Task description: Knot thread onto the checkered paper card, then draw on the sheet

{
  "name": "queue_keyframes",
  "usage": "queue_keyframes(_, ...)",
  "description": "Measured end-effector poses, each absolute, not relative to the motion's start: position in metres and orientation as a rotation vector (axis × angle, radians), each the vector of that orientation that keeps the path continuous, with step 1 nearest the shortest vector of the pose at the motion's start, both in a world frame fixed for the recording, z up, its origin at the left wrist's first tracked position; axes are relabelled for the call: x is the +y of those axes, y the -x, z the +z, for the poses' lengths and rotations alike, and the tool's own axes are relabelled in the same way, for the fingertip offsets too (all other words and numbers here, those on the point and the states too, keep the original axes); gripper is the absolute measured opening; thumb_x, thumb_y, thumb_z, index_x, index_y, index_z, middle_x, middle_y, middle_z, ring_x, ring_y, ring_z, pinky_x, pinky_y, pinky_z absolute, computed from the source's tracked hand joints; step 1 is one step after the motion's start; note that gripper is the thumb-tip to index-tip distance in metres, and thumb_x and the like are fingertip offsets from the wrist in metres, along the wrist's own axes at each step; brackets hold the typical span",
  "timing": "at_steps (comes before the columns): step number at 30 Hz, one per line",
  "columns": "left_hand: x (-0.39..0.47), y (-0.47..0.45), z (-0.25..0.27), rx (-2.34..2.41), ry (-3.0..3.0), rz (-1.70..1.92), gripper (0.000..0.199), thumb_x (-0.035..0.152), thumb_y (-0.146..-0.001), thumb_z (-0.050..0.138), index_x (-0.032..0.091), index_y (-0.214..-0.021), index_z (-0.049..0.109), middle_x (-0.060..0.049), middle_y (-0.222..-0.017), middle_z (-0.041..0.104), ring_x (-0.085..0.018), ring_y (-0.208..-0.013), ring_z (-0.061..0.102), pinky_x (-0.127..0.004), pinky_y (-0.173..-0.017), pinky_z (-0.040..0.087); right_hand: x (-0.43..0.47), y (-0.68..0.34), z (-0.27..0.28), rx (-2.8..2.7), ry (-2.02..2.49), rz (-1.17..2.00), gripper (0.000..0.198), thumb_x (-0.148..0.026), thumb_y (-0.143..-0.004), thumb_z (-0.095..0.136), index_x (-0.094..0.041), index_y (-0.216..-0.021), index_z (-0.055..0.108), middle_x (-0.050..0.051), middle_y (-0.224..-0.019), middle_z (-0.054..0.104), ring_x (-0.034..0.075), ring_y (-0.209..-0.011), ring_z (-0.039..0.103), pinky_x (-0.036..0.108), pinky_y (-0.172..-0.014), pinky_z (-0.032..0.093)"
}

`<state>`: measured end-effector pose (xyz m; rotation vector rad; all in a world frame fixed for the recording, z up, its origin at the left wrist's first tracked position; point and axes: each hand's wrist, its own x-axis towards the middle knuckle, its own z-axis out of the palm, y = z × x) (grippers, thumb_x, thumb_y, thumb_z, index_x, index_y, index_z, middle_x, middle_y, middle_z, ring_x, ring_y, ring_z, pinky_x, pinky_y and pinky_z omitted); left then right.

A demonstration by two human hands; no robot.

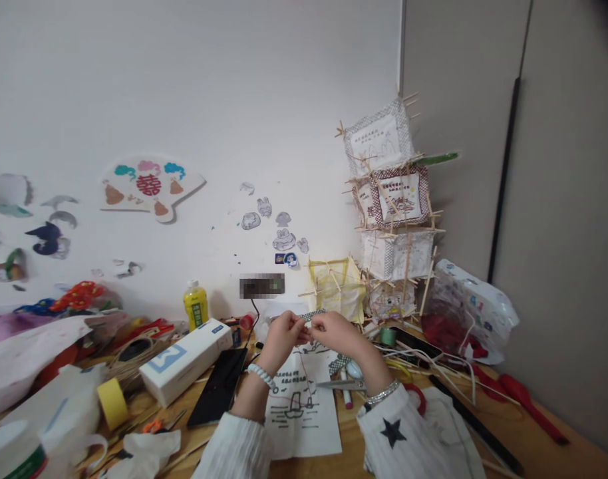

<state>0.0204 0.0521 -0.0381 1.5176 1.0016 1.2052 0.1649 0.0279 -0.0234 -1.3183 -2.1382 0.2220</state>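
My left hand (287,334) and my right hand (334,331) meet fingertip to fingertip above the desk, both closed in a pinch. A thin red thread (303,364) trails down from between them; the bit in the fingers is too small to see clearly. Beneath lies a white paper sheet (311,442) with a black ink drawing of boats and lines of writing. A strip of dark checked paper (314,315) shows just behind my fingers. Scissors (341,384) lie by my right forearm, their blades over the sheet's edge, near a marker pen (346,397).
Behind my right hand stand a yellow stick-framed lantern (336,286) and a tall stack of paper lanterns (404,196). To the left are a white box (187,362), a black tablet-like slab (219,387), yellow tape (112,404) and a drink bottle (195,306). White cord (434,364) runs at right.
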Motion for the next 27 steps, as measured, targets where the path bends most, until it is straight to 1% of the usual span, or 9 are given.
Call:
queue_keyframes(4, 0.054, -0.022, -0.042, 1.036, -1.602, 1.265, 0.015, 0.018, -0.077, 0.051, 0.019, -0.065, 0.043, 0.004, -0.050, 0.059, -0.015, -0.045, 0.061, -0.028, -0.048, 0.052, 0.026, -0.162, -0.022, -2.172, 1.268, 0.241, 0.024, -0.025, -0.076, 0.046, -0.015, -0.055, 0.050, -0.005, -0.050, 0.041, 0.008, -0.050, 0.036, 0.020, -0.047, 0.020)
queue_keyframes(9, 0.053, -0.024, -0.044, 1.081, -1.643, 1.334, 0.016, 0.021, -0.074, 0.055, 0.019, -0.063, 0.043, 0.003, -0.050, 0.058, -0.016, -0.044, 0.061, -0.028, -0.044, 0.051, 0.026, -0.161, -0.023, -2.201, 1.213, 0.253, 0.026, -0.021, -0.076, 0.044, -0.014, -0.052, 0.048, -0.005, -0.048, 0.039, 0.007, -0.051, 0.035, 0.020, -0.047, 0.021)
queue_keyframes(14, 0.049, -0.022, -0.036, 0.967, -1.572, 1.246, 0.017, 0.025, -0.075, 0.055, 0.018, -0.065, 0.042, 0.004, -0.049, 0.058, -0.014, -0.043, 0.060, -0.027, -0.045, 0.051, 0.027, -0.166, -0.023, -2.186, 1.261, 0.239, 0.021, -0.020, -0.074, 0.045, -0.015, -0.055, 0.049, -0.005, -0.051, 0.042, 0.007, -0.052, 0.036, 0.021, -0.048, 0.019)
queue_keyframes(19, 0.048, -0.018, -0.030, 0.854, -1.521, 1.164, 0.025, 0.031, -0.068, 0.064, 0.016, -0.070, 0.044, 0.001, -0.052, 0.061, -0.013, -0.045, 0.061, -0.025, -0.048, 0.051, 0.024, -0.170, -0.019, -2.150, 1.285, 0.225, 0.021, -0.023, -0.075, 0.046, -0.015, -0.056, 0.050, -0.004, -0.052, 0.042, 0.008, -0.053, 0.037, 0.021, -0.048, 0.019)
queue_keyframes(23, 0.047, -0.018, -0.030, 0.826, -1.545, 1.157, 0.032, 0.028, -0.060, 0.070, 0.015, -0.077, 0.047, 0.002, -0.054, 0.061, -0.013, -0.048, 0.062, -0.025, -0.048, 0.051, 0.024, -0.172, -0.018, -2.148, 1.315, 0.228, 0.021, -0.023, -0.076, 0.045, -0.014, -0.058, 0.052, -0.003, -0.054, 0.045, 0.008, -0.054, 0.038, 0.021, -0.049, 0.020)
queue_keyframes(27, 0.045, -0.020, -0.031, 0.843, -1.582, 1.192, 0.031, 0.026, -0.058, 0.070, 0.014, -0.078, 0.049, 0.003, -0.060, 0.059, -0.011, -0.048, 0.060, -0.023, -0.045, 0.050, 0.026, -0.171, -0.021, -2.179, 1.280, 0.225, 0.020, -0.022, -0.076, 0.044, -0.015, -0.061, 0.055, -0.003, -0.056, 0.048, 0.008, -0.054, 0.041, 0.021, -0.049, 0.021)
